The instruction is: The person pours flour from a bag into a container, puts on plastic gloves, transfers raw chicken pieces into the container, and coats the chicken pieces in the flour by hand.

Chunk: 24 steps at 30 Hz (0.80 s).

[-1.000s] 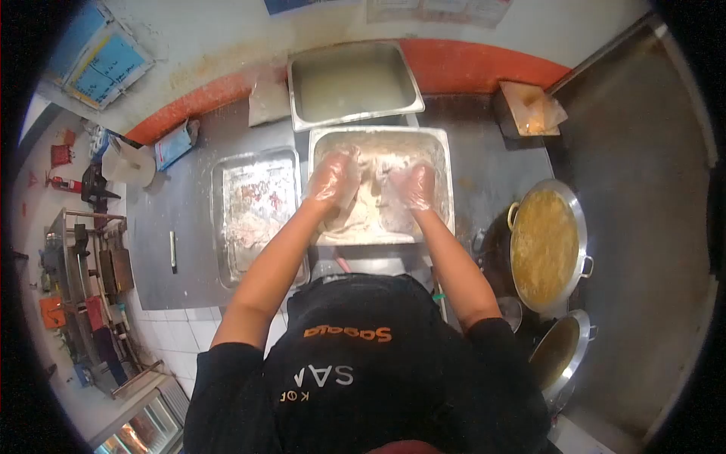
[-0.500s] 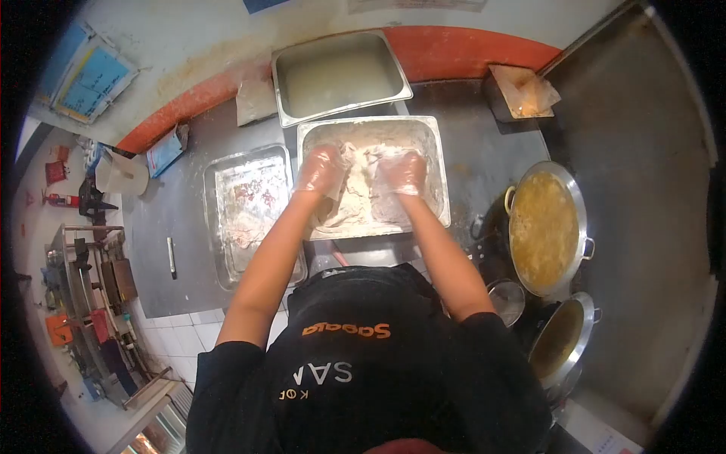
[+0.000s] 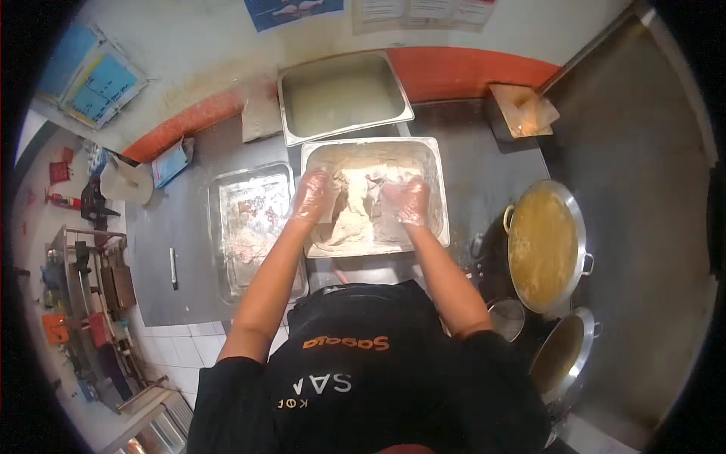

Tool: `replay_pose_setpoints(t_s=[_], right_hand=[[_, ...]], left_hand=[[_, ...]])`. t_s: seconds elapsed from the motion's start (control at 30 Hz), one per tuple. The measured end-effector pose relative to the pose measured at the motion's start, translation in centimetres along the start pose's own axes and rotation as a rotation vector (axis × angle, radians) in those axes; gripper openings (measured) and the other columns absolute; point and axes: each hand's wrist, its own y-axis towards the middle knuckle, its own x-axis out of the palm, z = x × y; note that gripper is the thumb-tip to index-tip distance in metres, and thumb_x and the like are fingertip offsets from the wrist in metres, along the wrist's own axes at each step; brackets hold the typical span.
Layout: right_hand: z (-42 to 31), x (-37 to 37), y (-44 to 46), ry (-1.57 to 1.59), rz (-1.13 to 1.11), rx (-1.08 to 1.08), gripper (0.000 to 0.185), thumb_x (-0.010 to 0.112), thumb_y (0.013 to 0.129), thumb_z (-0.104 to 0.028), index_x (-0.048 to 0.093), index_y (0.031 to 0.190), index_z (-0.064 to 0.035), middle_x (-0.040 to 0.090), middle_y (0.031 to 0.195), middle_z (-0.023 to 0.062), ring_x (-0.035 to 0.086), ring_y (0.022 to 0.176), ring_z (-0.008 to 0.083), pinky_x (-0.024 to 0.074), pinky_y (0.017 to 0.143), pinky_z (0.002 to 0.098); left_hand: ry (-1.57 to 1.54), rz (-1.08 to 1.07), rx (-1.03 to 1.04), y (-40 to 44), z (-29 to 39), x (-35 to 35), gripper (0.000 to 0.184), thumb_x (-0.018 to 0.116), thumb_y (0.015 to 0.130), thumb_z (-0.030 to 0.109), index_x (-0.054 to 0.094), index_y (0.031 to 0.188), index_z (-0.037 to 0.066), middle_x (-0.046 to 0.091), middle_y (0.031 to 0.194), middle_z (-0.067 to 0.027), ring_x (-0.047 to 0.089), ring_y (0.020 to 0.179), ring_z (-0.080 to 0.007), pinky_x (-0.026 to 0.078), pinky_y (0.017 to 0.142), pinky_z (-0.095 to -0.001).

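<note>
A deep metal pan (image 3: 441,163) in front of me holds pale flour (image 3: 352,219) with coated lumps in it. My left hand (image 3: 314,198), in a clear plastic glove, is over the pan's left side with its fingers curled inward. Gloved the same way, my right hand (image 3: 408,201) is curled over the right side. Small, dark-edged floury bits show beside the fingers of both hands. What the fingers close on is mostly hidden, and I cannot tell its kind.
Behind stands a metal pan (image 3: 344,94) of cloudy liquid. Left is a shallow tray (image 3: 216,227) with pinkish scraps, then a marker (image 3: 173,268). Two pans of oil (image 3: 543,250) stand at right, with a strainer (image 3: 505,319) nearby. A box (image 3: 522,117) sits back right.
The whole view has shifted, so everything sits slightly lower. Both hands have risen a little out of the flour, and more of the flour between them shows.
</note>
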Motion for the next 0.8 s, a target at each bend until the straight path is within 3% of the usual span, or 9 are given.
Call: replay_pose_setpoints(t_s=[0.1, 0.17, 0.23, 0.37, 0.43, 0.53, 0.67, 0.73, 0.8], right_hand=[[3.5, 2.4, -3.3, 0.035, 0.091, -0.027, 0.046, 0.08, 0.064, -0.037, 0.064, 0.07, 0.006, 0.065, 0.064, 0.021, 0.064, 0.058, 0.0321, 0.0531, 0.057, 0.0409], [3.6, 2.5, -3.7, -0.089, 0.253, -0.137, 0.043, 0.081, 0.064, -0.035, 0.063, 0.068, 0.0042, 0.063, 0.059, 0.0176, 0.06, 0.051, 0.03, 0.0522, 0.055, 0.0398], [3.0, 0.7, -3.7, -0.066, 0.139, -0.033, 0.044, 0.081, 0.063, -0.034, 0.061, 0.067, 0.0044, 0.063, 0.06, 0.0175, 0.061, 0.052, 0.0301, 0.0521, 0.056, 0.0383], [3.5, 0.1, -1.8, 0.068, 0.16, -0.081, 0.037, 0.077, 0.059, -0.029, 0.061, 0.06, 0.0048, 0.064, 0.064, 0.0217, 0.064, 0.056, 0.0295, 0.0508, 0.055, 0.0407], [2.1, -1.6, -2.2, 0.076, 0.058, 0.108, 0.033, 0.075, 0.06, -0.026, 0.063, 0.063, 0.0039, 0.065, 0.066, 0.0215, 0.065, 0.059, 0.028, 0.0519, 0.058, 0.0397], [3.4, -2.3, -3.1, 0.227, 0.055, 0.242, 0.031, 0.073, 0.062, -0.025, 0.065, 0.068, 0.004, 0.066, 0.067, 0.02, 0.066, 0.063, 0.0287, 0.0527, 0.064, 0.0389], [5.3, -2.5, -4.3, 0.177, 0.136, 0.231, 0.022, 0.07, 0.068, -0.018, 0.061, 0.069, 0.0017, 0.064, 0.065, 0.0109, 0.064, 0.065, 0.02, 0.0509, 0.058, 0.0365], [4.9, -3.7, -5.4, 0.238, 0.102, 0.267, 0.026, 0.073, 0.067, -0.019, 0.062, 0.074, 0.0028, 0.065, 0.068, 0.0123, 0.064, 0.061, 0.02, 0.0509, 0.056, 0.0367], [5.5, -3.9, -5.7, 0.255, 0.075, 0.24, 0.026, 0.074, 0.067, -0.019, 0.062, 0.075, 0.0029, 0.066, 0.069, 0.0114, 0.063, 0.06, 0.0191, 0.0505, 0.055, 0.0363]], left_hand=[[0.098, -0.072, -0.151, -0.5, 5.3, -4.4, 0.018, 0.062, 0.079, 0.012, 0.068, 0.092, 0.001, 0.065, 0.092, -0.0147, 0.061, 0.09, -0.0296, 0.049, 0.083, -0.0376], [-0.02, 0.027, 0.027, 0.0, 6.5, -5.9, 0.015, 0.06, 0.082, 0.01, 0.068, 0.091, 0.002, 0.067, 0.089, -0.0115, 0.063, 0.083, -0.0222, 0.05, 0.076, -0.0349], [-0.397, -0.316, -0.453, 0.0, 12.6, -10.2, 0.014, 0.063, 0.08, 0.009, 0.069, 0.091, 0.002, 0.069, 0.087, -0.0096, 0.065, 0.078, -0.0179, 0.052, 0.073, -0.0312], [-1.106, -0.322, -0.485, 1.2, 9.5, -8.1, 0.012, 0.066, 0.083, 0.013, 0.071, 0.084, 0.002, 0.071, 0.085, -0.0058, 0.063, 0.074, -0.0112, 0.049, 0.064, -0.0273], [-1.039, -0.303, -0.446, 2.0, 7.8, -6.3, 0.013, 0.065, 0.083, 0.013, 0.07, 0.087, 0.001, 0.07, 0.084, -0.0098, 0.064, 0.073, -0.0169, 0.05, 0.066, -0.0309], [-0.093, -0.193, -0.379, 2.8, 6.0, -5.0, 0.023, 0.066, 0.081, 0.018, 0.067, 0.089, -0.004, 0.07, 0.087, -0.0166, 0.067, 0.078, -0.0232, 0.052, 0.068, -0.0345], [0.348, -0.003, 0.034, 1.9, 1.0, -0.9, 0.026, 0.065, 0.076, 0.023, 0.07, 0.082, -0.002, 0.069, 0.086, -0.0212, 0.068, 0.08, -0.0302, 0.051, 0.071, -0.0398], [0.856, -0.551, 0.295, 2.1, -1.3, 1.8, 0.02, 0.059, 0.079, 0.017, 0.073, 0.08, 0.003, 0.069, 0.084, -0.0187, 0.066, 0.085, -0.0356, 0.05, 0.081, -0.0417], [0.836, -0.519, 0.157, 1.8, 2.1, 2.9, 0.021, 0.058, 0.079, 0.017, 0.073, 0.082, 0.003, 0.069, 0.085, -0.0187, 0.066, 0.087, -0.0352, 0.049, 0.082, -0.0416]])
